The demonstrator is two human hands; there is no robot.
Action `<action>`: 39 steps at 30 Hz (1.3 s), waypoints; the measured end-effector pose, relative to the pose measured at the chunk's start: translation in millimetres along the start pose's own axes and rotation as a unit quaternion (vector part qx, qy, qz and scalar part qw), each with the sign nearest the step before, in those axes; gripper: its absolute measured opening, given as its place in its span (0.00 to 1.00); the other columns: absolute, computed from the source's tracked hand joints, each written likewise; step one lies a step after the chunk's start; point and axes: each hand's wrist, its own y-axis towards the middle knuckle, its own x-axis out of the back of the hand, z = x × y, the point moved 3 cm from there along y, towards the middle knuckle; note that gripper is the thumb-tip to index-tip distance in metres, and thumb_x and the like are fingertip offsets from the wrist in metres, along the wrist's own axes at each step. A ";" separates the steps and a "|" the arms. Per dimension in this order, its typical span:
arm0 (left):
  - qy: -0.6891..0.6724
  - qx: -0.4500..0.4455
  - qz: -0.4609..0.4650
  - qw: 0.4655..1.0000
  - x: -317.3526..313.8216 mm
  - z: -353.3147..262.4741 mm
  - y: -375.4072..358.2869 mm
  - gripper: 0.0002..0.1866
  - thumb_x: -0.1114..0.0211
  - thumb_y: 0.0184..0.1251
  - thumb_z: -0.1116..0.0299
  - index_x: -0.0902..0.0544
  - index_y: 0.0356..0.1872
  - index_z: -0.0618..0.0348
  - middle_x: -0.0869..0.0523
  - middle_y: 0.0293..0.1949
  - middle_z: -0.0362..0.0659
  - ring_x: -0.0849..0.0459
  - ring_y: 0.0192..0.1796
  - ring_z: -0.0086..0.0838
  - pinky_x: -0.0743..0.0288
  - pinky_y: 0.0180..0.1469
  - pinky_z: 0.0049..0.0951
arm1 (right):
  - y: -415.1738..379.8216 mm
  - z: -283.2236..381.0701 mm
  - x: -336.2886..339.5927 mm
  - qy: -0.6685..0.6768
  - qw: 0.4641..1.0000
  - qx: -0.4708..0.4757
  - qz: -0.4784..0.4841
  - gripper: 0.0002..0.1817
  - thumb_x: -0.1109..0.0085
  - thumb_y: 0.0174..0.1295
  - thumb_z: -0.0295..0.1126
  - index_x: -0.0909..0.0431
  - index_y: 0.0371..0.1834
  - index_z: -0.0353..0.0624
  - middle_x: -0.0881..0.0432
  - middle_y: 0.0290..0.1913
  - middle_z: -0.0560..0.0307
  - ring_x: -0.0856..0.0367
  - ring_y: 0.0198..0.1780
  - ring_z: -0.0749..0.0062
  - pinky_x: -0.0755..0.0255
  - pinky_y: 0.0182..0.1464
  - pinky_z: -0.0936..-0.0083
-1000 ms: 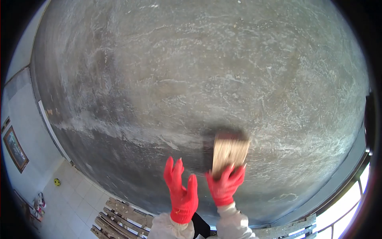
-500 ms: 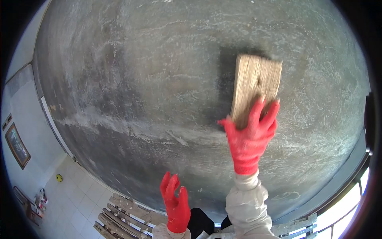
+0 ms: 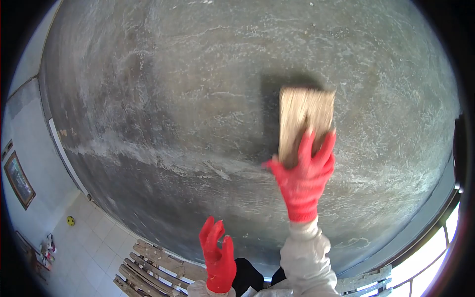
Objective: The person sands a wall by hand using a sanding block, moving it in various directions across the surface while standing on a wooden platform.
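Note:
A rectangular wooden board (image 3: 307, 111) lies against a grey plastered wall (image 3: 198, 109), casting a dark shadow on its left and upper sides. Its lower end is gripped by my right hand (image 3: 306, 178), in a red glove with the fingertips showing, the thumb at the board's left edge and the fingers over its face. Lower down, my left hand (image 3: 218, 257), also red-gloved, is raised before the wall with its fingers apart and nothing in them.
Wooden slats (image 3: 153, 270) run below me on both sides. At the left are a framed picture (image 3: 20, 179), a yellow ball (image 3: 71, 221) on the tiled floor (image 3: 94, 242) and assorted items. A barred window (image 3: 430, 262) stands at the lower right.
My right hand and the board have moved down and a little left along the wall. My left hand has hardly moved and stays open.

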 end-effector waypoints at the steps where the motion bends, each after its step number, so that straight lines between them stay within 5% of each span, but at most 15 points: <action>1: 0.000 0.001 0.000 1.000 -1.6 1.3 -0.9 0.22 0.43 0.69 0.79 0.27 0.64 0.59 0.37 0.70 0.52 0.29 0.64 0.38 0.32 0.64 0.37 | 12.5 0.6 -2.0 -0.011 1.000 -0.002 -0.012 0.61 0.17 0.26 0.48 0.39 0.72 0.54 0.44 0.70 0.24 0.30 0.58 0.33 0.31 0.55 0.47; 5: -0.034 0.001 -0.013 0.999 -1.3 8.0 -8.3 0.21 0.43 0.69 0.79 0.27 0.64 0.59 0.37 0.70 0.52 0.29 0.64 0.38 0.32 0.64 0.37 | -54.3 -10.7 -8.6 -0.045 0.998 -0.032 0.010 0.60 0.19 0.29 0.53 0.40 0.73 0.54 0.46 0.71 0.22 0.31 0.59 0.33 0.32 0.55 0.46; 9: -0.048 0.007 -0.019 0.999 2.3 7.7 -12.8 0.19 0.45 0.71 0.76 0.26 0.62 0.65 0.36 0.70 0.48 0.27 0.64 0.37 0.33 0.66 0.36 | -255.1 -45.9 -19.2 -0.034 0.993 -0.030 0.105 0.59 0.21 0.32 0.57 0.42 0.71 0.54 0.42 0.68 0.22 0.33 0.60 0.29 0.34 0.54 0.41; 12: -0.039 0.040 -0.009 0.998 5.7 4.5 -14.1 0.19 0.44 0.70 0.75 0.25 0.61 0.64 0.36 0.70 0.48 0.27 0.64 0.37 0.33 0.66 0.36 | -267.7 -48.6 -15.6 -0.030 0.988 0.007 0.151 0.60 0.20 0.29 0.59 0.42 0.70 0.54 0.41 0.67 0.23 0.34 0.60 0.29 0.35 0.53 0.41; 20: -0.003 -0.014 -0.003 1.000 0.4 2.6 -9.2 0.21 0.43 0.70 0.77 0.27 0.64 0.59 0.37 0.70 0.52 0.29 0.65 0.39 0.32 0.65 0.36 | 11.7 5.7 -1.5 -0.004 1.000 -0.006 -0.016 0.60 0.18 0.30 0.47 0.40 0.73 0.53 0.43 0.71 0.26 0.30 0.58 0.35 0.31 0.55 0.51; 24: -0.028 0.006 -0.008 1.000 2.0 1.0 -16.0 0.22 0.43 0.70 0.77 0.28 0.64 0.59 0.36 0.69 0.53 0.28 0.64 0.39 0.32 0.64 0.36 | -87.2 -12.7 -12.8 -0.050 0.998 -0.038 0.006 0.62 0.19 0.30 0.53 0.43 0.74 0.54 0.43 0.69 0.23 0.32 0.59 0.32 0.33 0.54 0.46; 28: -0.045 0.030 -0.016 0.998 5.5 -1.6 -21.7 0.20 0.44 0.69 0.78 0.25 0.62 0.61 0.35 0.70 0.50 0.27 0.64 0.39 0.32 0.65 0.36 | -264.2 -49.6 -17.9 -0.024 0.988 0.006 0.151 0.64 0.21 0.34 0.57 0.49 0.76 0.53 0.49 0.71 0.19 0.36 0.63 0.29 0.37 0.59 0.43; 32: -0.037 0.015 0.001 0.999 3.6 -6.0 -18.5 0.21 0.44 0.68 0.79 0.25 0.62 0.61 0.35 0.70 0.50 0.27 0.64 0.39 0.32 0.66 0.37 | -159.6 -25.5 -9.9 -0.034 0.992 -0.034 0.119 0.61 0.19 0.33 0.51 0.45 0.74 0.52 0.49 0.71 0.19 0.36 0.63 0.28 0.37 0.60 0.44; 33: -0.028 0.011 0.008 1.000 0.8 -10.0 -17.1 0.21 0.44 0.68 0.80 0.25 0.62 0.61 0.35 0.70 0.50 0.27 0.64 0.39 0.32 0.66 0.37 | -109.1 -15.5 -6.4 -0.029 0.997 -0.032 0.067 0.58 0.19 0.29 0.53 0.38 0.69 0.50 0.43 0.69 0.22 0.33 0.60 0.30 0.33 0.55 0.45; 36: -0.013 -0.016 0.007 1.000 -5.7 -15.6 -14.1 0.21 0.44 0.68 0.81 0.25 0.62 0.60 0.35 0.70 0.51 0.27 0.64 0.39 0.32 0.66 0.37 | 4.1 1.4 4.1 0.016 1.000 -0.012 0.006 0.60 0.19 0.30 0.49 0.40 0.73 0.51 0.43 0.70 0.24 0.31 0.57 0.34 0.32 0.56 0.48; 39: -0.019 -0.008 -0.002 1.000 -7.2 -18.4 -15.1 0.21 0.45 0.67 0.81 0.25 0.61 0.60 0.35 0.70 0.52 0.27 0.64 0.40 0.32 0.66 0.37 | 8.6 0.0 -0.2 -0.001 1.000 -0.012 -0.020 0.60 0.19 0.31 0.48 0.41 0.74 0.53 0.42 0.70 0.25 0.31 0.58 0.33 0.32 0.56 0.48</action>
